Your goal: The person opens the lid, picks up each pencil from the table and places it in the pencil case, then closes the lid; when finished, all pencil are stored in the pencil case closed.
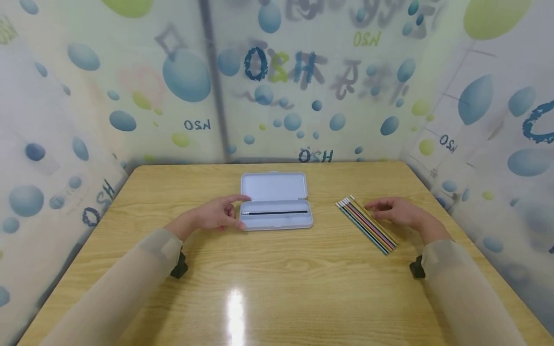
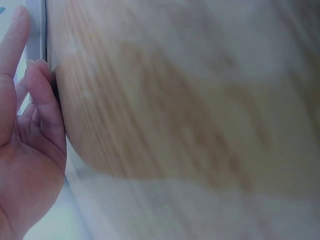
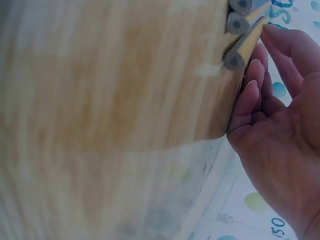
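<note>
The left hand (image 1: pixel 216 214) is at the near end of the case (image 1: pixel 277 228): thumb by the front corner, forefinger stretched to the back corner beside the hinge, those two straight and spread, the other fingers loosely bent. They touch the case as if to steady it rather than clench it. The case lies just right of these fingers, its lid (image 1: pixel 273 186) thrown back beyond them, the tray facing up.

One black pencil (image 1: pixel 277 212) lies lengthwise in the tray, to the right of the left fingers and touched by neither hand. The bundle (image 1: pixel 365 222) of other pencils lies flat on the bench (image 1: pixel 277 269), just left of the right hand (image 1: pixel 400 211). That hand's thumb tip meets the outermost pencil (image 3: pixel 246 47), with the other fingers bent low beside it; whether they pinch it, I cannot tell.

As for progress, I judge it early: the case is open and one pencil is inside, while the whole bundle by the right fingers remains outside, and the lid is yet to be closed.
</note>
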The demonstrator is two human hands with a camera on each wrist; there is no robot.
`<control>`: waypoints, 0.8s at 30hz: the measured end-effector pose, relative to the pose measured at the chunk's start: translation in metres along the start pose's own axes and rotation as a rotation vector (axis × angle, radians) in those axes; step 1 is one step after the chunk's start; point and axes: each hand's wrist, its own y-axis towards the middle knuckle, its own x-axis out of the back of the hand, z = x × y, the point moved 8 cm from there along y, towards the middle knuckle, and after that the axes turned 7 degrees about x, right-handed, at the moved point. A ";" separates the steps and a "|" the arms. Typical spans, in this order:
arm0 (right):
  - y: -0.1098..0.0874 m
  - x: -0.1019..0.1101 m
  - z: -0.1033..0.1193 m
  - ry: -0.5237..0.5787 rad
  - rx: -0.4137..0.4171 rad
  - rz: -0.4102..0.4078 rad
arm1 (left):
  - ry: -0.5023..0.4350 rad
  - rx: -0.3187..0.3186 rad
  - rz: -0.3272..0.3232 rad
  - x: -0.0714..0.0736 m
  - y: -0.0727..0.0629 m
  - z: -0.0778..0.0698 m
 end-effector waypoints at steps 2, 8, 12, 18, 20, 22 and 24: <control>0.000 0.000 -0.001 -0.008 0.002 -0.004 | -0.001 0.003 0.000 0.000 0.001 0.001; 0.000 0.001 -0.003 0.019 -0.013 -0.014 | -0.004 0.005 -0.001 0.000 0.002 0.003; 0.001 0.001 -0.004 0.034 -0.013 -0.014 | 0.006 0.002 -0.003 0.001 0.002 0.003; 0.003 0.001 -0.007 0.016 -0.018 -0.016 | 0.010 0.009 -0.006 0.001 0.001 0.002; 0.004 0.001 -0.008 -0.001 -0.020 -0.024 | 0.004 0.004 -0.004 0.001 0.000 0.000; 0.005 0.002 -0.009 -0.015 -0.030 -0.033 | 0.003 0.003 -0.004 0.001 0.000 -0.001; 0.006 0.004 -0.010 -0.024 -0.042 -0.042 | 0.002 -0.002 -0.004 0.001 -0.001 -0.002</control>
